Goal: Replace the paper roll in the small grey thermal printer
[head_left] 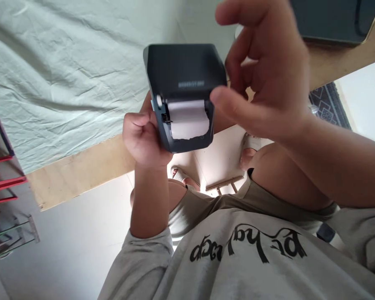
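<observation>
A small black receipt printer (183, 66) is held up above my lap, its lid raised. Inside its bay lies a white paper roll (189, 118) with an uneven torn edge. My left hand (146, 137) grips the printer from its left side and underneath, with part of the fingers hidden behind it. On the other side, my right hand (265, 71) has its fingers apart and loosely bent, holding nothing. The right thumb tip is at the lid's lower right corner; whether it touches, I cannot tell.
A wooden table (81, 171) with a pale green cloth (65, 83) lies beyond the printer. A dark flat panel (334, 21) sits at the upper right. Red-edged racks (6, 183) stand at the left. A patterned mat (328, 104) is on the floor at right.
</observation>
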`<action>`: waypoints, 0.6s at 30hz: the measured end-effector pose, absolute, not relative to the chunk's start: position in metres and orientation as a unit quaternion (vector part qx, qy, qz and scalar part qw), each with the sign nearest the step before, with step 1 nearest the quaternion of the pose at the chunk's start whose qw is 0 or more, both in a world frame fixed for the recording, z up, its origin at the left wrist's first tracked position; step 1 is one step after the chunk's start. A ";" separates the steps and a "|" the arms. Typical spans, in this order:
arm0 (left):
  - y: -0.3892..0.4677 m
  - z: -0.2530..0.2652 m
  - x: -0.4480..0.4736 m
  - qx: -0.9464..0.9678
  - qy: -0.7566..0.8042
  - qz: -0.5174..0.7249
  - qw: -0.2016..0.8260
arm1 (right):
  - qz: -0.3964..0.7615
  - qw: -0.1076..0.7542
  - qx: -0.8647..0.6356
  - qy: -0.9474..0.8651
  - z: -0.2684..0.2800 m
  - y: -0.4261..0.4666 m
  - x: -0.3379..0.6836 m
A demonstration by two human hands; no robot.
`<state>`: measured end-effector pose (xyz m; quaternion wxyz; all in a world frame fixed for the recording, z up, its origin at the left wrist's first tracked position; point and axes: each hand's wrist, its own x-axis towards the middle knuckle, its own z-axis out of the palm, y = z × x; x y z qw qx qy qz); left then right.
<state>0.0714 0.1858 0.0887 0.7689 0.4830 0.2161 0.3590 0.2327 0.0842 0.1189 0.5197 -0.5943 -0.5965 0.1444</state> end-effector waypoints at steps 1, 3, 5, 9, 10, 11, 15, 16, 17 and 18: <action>0.184 0.091 0.071 0.479 0.186 0.336 0.790 | 0.135 0.540 -0.588 -0.587 0.123 0.083 0.232; 0.182 0.095 0.071 0.465 0.118 0.321 0.816 | 0.128 0.583 -0.577 -0.557 0.127 0.083 0.230; 0.179 0.096 0.073 0.490 0.105 0.337 0.797 | 0.107 0.611 -0.575 -0.533 0.128 0.086 0.229; 0.180 0.090 0.074 0.544 0.126 0.348 0.753 | 0.025 0.469 -0.669 -0.576 0.126 0.092 0.230; 0.181 0.087 0.074 0.552 0.130 0.345 0.748 | 0.020 0.416 -0.694 -0.587 0.127 0.094 0.229; 0.183 0.085 0.073 0.565 0.126 0.341 0.741 | 0.022 0.370 -0.714 -0.594 0.128 0.094 0.227; 0.188 0.079 0.069 0.613 0.107 0.331 0.709 | 0.061 0.257 -0.782 -0.565 0.138 0.096 0.216; 0.188 0.080 0.068 0.614 0.113 0.329 0.708 | 0.069 0.228 -0.798 -0.554 0.141 0.097 0.214; 0.187 0.081 0.068 0.612 0.123 0.328 0.709 | 0.074 0.200 -0.810 -0.547 0.142 0.097 0.212; 0.186 0.083 0.068 0.609 0.136 0.327 0.710 | 0.077 0.172 -0.815 -0.548 0.144 0.097 0.211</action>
